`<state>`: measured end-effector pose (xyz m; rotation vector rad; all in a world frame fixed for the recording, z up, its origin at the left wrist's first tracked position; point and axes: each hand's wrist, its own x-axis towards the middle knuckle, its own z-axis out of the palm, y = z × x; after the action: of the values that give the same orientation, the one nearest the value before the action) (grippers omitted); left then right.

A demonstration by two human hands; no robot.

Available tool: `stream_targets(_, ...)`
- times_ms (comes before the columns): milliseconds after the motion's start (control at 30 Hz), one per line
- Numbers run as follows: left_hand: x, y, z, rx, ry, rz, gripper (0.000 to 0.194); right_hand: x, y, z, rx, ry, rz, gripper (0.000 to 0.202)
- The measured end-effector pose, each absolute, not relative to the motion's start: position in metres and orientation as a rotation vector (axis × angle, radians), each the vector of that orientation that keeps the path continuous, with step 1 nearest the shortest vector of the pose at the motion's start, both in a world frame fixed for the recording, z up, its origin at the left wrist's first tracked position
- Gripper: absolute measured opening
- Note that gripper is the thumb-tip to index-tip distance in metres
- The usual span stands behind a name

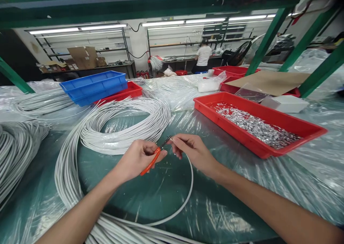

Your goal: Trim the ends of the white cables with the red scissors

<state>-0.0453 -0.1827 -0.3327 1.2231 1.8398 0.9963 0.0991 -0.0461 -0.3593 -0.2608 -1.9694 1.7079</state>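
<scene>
My left hand (143,157) is closed round the orange handles of small pliers or cutters (153,162), whose dark jaws point up and right. Pinched between the fingers of my right hand (189,149) is the end of a white cable (191,186), right by the tool's jaws. From there the cable loops down and back left to the bundle of cables (70,165). A large white coil (126,138) lies just beyond my left hand. Whether the jaws touch the cable end is too small to tell.
A red tray (259,149) holding many small shiny metal pieces stands at the right. Blue tray (99,86) and red tray (131,89) lie behind the coil. More cables (18,147) lie at left. Green posts (268,39) rise at right; a person (203,55) is far back.
</scene>
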Motion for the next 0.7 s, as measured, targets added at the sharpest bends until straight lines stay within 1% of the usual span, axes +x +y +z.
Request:
stream_targets(167, -0.048, -0.184, -0.336, 1.275, 1.867, 1.001, 0.038, 0.098, -0.045, -0.359, -0.302, -1.813, 1.992, 0.032)
stream_targets(433, -0.049, -0.182, -0.347, 1.405, 1.891, 0.983, 0.031, 0.097, -0.04, -0.363, -0.236, -1.676, 2.398, 0.027)
stream_targets(567, -0.046, -0.182, -0.347, 1.452, 1.936, 0.974, 0.029, 0.097, -0.041, -0.362, -0.203, -1.677, 2.418, 0.026)
stream_targets(700, -0.045, -0.185, -0.344, 1.421, 1.971, 0.971, 0.034, 0.098, -0.039, -0.361, -0.2, -1.783, 2.264, 0.025)
